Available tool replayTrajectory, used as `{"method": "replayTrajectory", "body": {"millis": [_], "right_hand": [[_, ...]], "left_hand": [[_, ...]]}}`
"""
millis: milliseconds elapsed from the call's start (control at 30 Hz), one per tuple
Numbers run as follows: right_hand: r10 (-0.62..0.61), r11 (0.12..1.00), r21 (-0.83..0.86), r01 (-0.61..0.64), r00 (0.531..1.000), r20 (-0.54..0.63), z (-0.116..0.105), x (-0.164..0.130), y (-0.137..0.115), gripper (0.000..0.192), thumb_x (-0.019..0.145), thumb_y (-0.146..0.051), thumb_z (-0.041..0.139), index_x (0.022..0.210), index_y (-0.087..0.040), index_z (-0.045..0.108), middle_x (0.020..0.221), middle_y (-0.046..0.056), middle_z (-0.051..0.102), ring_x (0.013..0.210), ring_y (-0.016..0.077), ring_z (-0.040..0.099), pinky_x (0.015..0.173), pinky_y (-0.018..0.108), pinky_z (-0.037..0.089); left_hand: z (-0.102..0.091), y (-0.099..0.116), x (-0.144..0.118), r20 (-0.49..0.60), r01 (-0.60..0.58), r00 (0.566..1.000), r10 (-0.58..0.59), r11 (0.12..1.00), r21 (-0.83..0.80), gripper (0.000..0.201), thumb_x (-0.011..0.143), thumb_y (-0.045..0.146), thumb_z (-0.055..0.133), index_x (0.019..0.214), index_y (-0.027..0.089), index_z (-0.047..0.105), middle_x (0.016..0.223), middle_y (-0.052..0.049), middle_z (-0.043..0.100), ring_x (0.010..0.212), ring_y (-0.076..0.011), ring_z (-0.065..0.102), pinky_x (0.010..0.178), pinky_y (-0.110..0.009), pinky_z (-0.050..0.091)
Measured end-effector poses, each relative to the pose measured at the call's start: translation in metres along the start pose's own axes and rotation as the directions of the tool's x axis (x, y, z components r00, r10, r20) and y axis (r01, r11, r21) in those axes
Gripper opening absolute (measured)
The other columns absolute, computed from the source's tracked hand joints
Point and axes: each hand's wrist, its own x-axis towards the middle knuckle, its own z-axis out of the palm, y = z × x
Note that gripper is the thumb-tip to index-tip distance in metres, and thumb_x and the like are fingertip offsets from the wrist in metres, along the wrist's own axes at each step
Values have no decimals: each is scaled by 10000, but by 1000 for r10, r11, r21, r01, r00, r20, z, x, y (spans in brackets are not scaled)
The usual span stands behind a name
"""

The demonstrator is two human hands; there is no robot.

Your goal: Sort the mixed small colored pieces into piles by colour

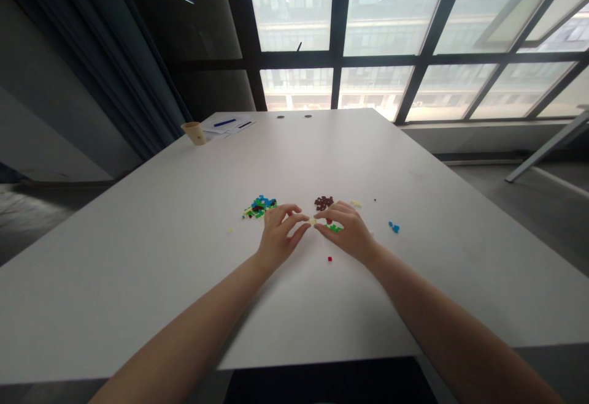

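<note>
My left hand and my right hand meet over the middle of the white table. Their fingertips pinch a tiny cream brick between them. Green bricks lie under my right fingers. A heap of blue, green and yellow bricks lies just left of my left hand. A small dark brown heap sits just beyond my right hand.
A single red brick lies near my wrists and two blue bricks lie to the right. A paper cup and papers with pens stand at the far left corner. Large windows rise behind the table.
</note>
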Motion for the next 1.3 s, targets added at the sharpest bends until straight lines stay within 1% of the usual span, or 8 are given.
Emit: {"method": "replayTrajectory", "body": {"millis": [600,733,800,900,967,1033,1167,1300], "right_hand": [[1,1000,-21,0,1000,25,2,0,5,83,773,-262,594,798,-209,654,651,-1,580,663,128,521,704,267,393],[166,971,-175,-164,986,-6,-13,-2,34,111,771,-272,578,798,-205,662,652,5,576,655,136,512,678,262,391],[345,887,-310,-343,937,-50,-26,-4,52,140,768,-284,565,803,-203,673,655,10,576,663,143,522,674,267,393],[630,643,-500,-580,772,-86,-45,-8,72,168,750,-294,560,819,-212,689,744,35,621,716,173,555,660,288,395],[744,514,-567,-644,664,-81,-52,-10,78,187,739,-309,561,841,-225,694,819,49,647,773,196,574,667,299,401],[795,446,-599,-665,602,-76,-53,-12,80,197,736,-321,559,850,-236,696,875,57,660,826,211,583,685,309,408],[803,427,-622,-656,592,-74,-49,-13,79,199,741,-339,558,841,-236,697,924,68,669,868,218,589,708,315,415],[794,460,-591,-663,605,-61,-46,-14,82,209,743,-345,564,845,-227,703,902,75,675,841,208,594,687,305,421]], "left_hand": [[0,0,-2,85,28,996,-29,999,16,126,807,293,551,907,229,593,952,-36,586,887,-160,531,847,-338,342],[2,-8,-3,227,123,963,-145,986,108,209,839,322,485,1003,221,565,1038,-63,577,1005,-193,504,864,-360,333],[2,-16,-4,279,186,930,-238,962,202,219,842,307,465,1016,226,572,1069,-72,567,1029,-210,490,858,-377,333],[1,-31,-6,308,269,872,-382,897,351,215,823,288,475,982,233,608,1076,-80,556,1033,-241,476,826,-395,346],[-1,-39,-7,324,312,823,-466,849,427,226,810,312,486,973,230,621,1059,-86,555,1024,-261,472,796,-401,362],[-3,-44,-8,352,330,779,-518,818,472,253,803,346,491,987,229,618,1032,-89,560,1007,-272,473,772,-401,375],[-4,-45,-8,400,321,739,-543,805,499,227,812,324,466,946,227,622,996,-82,577,980,-259,484,764,-385,383],[-4,-45,-8,398,310,761,-513,826,470,223,823,213,414,883,199,628,960,-88,610,937,-244,514,742,-364,387]]}}
